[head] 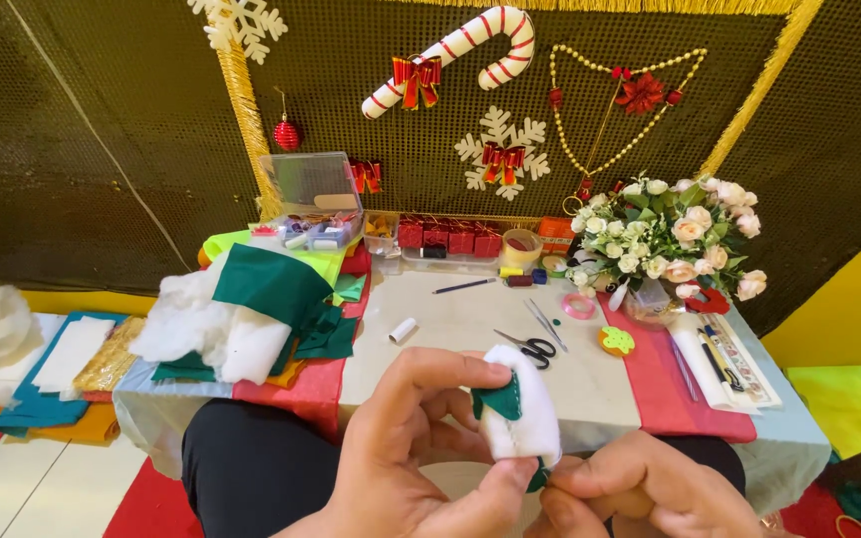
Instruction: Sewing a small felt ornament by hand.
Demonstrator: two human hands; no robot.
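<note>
My left hand (406, 453) holds a small stuffed felt piece (518, 410), white with a dark green part, between thumb and fingers at the bottom centre. My right hand (650, 493) pinches the lower edge of the same piece from the right. Both hands are raised over my lap in front of a low table (470, 329). On the table just beyond lie black-handled scissors (528, 346), a white thread spool (403, 330) and a pen (463, 286).
Green felt sheets (276, 289) and white stuffing (196, 324) are piled at the table's left. A clear plastic box (309, 204), red boxes (447, 237), a flower bouquet (675, 234) and a red cloth (665, 394) stand behind and right. More fabric (47, 384) lies on the floor left.
</note>
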